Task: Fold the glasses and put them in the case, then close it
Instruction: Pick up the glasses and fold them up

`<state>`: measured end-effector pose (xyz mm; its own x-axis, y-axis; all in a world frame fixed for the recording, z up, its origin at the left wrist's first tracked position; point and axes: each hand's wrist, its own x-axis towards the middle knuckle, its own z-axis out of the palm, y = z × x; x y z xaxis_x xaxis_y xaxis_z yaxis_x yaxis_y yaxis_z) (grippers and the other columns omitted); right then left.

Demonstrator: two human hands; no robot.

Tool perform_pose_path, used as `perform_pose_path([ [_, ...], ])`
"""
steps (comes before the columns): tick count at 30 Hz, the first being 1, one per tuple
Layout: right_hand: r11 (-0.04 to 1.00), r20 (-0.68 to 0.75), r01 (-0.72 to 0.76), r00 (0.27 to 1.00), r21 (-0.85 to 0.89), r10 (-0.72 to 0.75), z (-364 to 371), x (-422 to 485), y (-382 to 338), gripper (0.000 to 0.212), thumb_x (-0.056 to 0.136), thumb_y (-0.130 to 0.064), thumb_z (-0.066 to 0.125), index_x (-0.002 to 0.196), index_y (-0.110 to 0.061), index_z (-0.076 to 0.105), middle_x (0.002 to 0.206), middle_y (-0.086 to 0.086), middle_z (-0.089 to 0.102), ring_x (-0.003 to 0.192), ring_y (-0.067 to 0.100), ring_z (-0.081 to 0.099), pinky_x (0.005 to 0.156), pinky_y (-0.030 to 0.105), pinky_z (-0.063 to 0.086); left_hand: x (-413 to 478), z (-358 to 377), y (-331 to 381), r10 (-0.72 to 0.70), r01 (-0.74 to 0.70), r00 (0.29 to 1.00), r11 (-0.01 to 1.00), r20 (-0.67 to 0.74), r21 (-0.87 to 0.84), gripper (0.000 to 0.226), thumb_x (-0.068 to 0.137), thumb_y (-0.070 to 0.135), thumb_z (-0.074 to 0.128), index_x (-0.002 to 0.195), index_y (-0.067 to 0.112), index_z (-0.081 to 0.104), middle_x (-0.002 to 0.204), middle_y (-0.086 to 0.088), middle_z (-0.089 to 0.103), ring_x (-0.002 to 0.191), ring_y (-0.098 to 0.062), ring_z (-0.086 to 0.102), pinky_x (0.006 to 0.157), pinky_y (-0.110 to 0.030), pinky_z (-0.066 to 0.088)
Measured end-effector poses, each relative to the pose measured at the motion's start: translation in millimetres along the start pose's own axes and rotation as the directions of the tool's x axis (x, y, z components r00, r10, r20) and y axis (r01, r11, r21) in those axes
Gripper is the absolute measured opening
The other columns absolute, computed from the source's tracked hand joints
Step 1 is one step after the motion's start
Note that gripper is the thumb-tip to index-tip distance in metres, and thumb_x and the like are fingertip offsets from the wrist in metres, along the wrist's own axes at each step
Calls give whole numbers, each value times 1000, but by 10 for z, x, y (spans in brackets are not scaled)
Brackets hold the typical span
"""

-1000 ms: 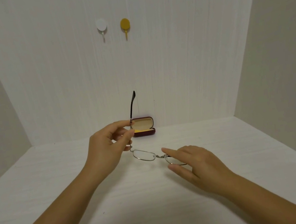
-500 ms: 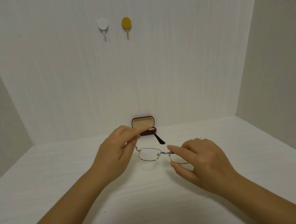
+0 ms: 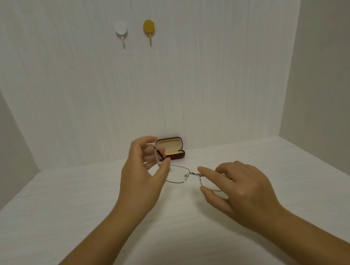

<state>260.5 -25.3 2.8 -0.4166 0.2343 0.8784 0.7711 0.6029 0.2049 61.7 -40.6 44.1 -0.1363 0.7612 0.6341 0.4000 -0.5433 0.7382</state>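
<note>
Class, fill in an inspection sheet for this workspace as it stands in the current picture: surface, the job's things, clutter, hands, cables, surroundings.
Surface: white table, bare around the work.
Job's things: glasses held above the table, not in the case; dark red case open by the back wall.
Clutter: nothing seen.
Hands: left hand pinches a temple arm; right hand grips the other lens rim.
Cables: nothing seen.
Surroundings: white hook and yellow hook on the wall.
</note>
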Motion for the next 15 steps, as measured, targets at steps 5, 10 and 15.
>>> perform_pose_path([
  [5,997,-17,-56,998,51,56,3,-3,-1,26,82,-34,62,100,-16,71,68,4,66,53,21,57,44,28,46,24,-33,-22,22,-24,994,999,-103,-22,36,81,10,64,92,42,51,90,10,67,85,-1,64,73,-14,50],
  [10,995,-16,-66,998,74,68,16,-18,10,26,83,-34,62,99,-16,72,66,4,65,53,20,56,45,29,46,-1,-22,-69,139,-133,989,983,-42,129,35,86,12,59,109,38,57,98,15,65,95,4,61,81,-3,43],
  [15,995,-4,-67,998,71,67,23,-22,8,25,82,-33,63,99,-17,72,66,3,65,52,20,55,45,28,45,-18,-29,-182,294,-324,946,873,137,365,36,89,20,46,119,39,53,103,19,65,97,1,55,83,-11,41],
])
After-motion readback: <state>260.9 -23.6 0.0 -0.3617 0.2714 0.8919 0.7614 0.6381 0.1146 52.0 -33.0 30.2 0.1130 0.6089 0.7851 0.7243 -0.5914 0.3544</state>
